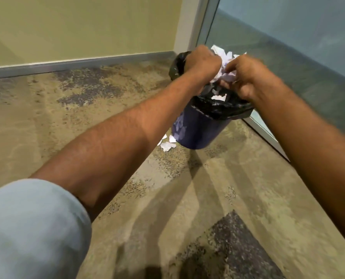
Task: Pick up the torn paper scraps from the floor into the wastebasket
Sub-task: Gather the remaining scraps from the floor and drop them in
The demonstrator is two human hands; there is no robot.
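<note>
Right above the wastebasket [197, 127], our left hand [203, 61] and right hand [246, 75] are both curled tight round one wad of scraps [225, 57]; some loose scraps [167, 145] sit against its base.

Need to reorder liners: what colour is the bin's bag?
The bag is glossy black, folded over the bin rim; the head view shows it best.

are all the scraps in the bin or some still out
Some out: a few white scraps lie on the floor beside the wastebasket; left hand and right hand hold more above it.
</note>
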